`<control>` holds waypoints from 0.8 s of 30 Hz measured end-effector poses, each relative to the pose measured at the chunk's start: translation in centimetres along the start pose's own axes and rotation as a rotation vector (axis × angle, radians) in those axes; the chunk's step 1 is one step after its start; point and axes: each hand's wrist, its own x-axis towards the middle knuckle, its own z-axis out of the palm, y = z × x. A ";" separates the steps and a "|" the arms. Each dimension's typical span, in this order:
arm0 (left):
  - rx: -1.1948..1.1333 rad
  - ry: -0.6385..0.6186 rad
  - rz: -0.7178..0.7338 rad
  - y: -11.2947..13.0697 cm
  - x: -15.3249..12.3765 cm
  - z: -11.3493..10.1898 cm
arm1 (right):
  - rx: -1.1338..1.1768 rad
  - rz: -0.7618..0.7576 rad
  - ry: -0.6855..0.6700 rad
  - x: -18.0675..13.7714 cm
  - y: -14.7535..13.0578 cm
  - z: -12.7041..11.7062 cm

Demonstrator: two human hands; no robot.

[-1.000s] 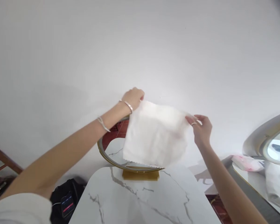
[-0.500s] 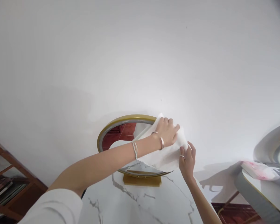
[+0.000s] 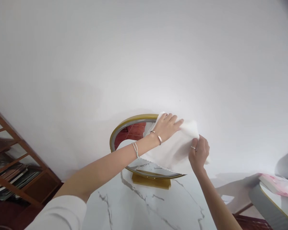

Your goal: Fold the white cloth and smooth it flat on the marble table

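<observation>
An oval mirror [image 3: 128, 135] with a gold frame stands on a gold base [image 3: 151, 182] on a white marble-patterned table. A white cloth [image 3: 168, 153] with a wavy lower edge drapes over the mirror's right part. My left hand [image 3: 167, 125] reaches across the glass and bends its fingers over the cloth at the mirror's top edge. The thumb is stretched out to the right. At the right edge, my right hand [image 3: 199, 151] pinches the cloth between thumb and fingers. The mirror's right rim is hidden under the cloth.
The table [image 3: 144, 210] reaches toward me from a plain white wall. A wooden shelf [image 3: 16, 156] with books and papers stands at the left. On the right, a pink-and-white packet [image 3: 278, 185] lies on another rounded surface [image 3: 268, 204].
The view has shifted, so the mirror sits farther right. The cloth is spread wider at its top right, and my hands are a little farther apart. Both remain on the cloth.
</observation>
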 end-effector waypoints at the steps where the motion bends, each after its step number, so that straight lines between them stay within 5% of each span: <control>1: -0.006 0.006 -0.035 -0.7 -0.6 -0.1 | -0.017 -0.050 0.013 0.6 -0.7 0.2; 5: -0.046 0.094 -0.183 -3.8 -3.8 0.3 | -0.071 -0.289 0.063 2.9 -3.8 1.6; 10: -0.211 0.361 -0.383 -7.3 -9.5 2.7 | -0.097 -0.609 0.194 4.8 -8.5 4.6; 15: -0.462 0.544 -0.569 -9.4 -16.2 6.3 | -0.076 -0.838 0.110 4.3 -14.3 8.6; 19: -0.593 0.610 -0.861 -8.4 -22.1 10.2 | -0.088 -1.094 0.016 1.9 -17.9 12.2; 24: -0.643 0.650 -1.191 -4.1 -27.0 16.1 | -0.067 -1.397 -0.256 -2.6 -19.4 15.7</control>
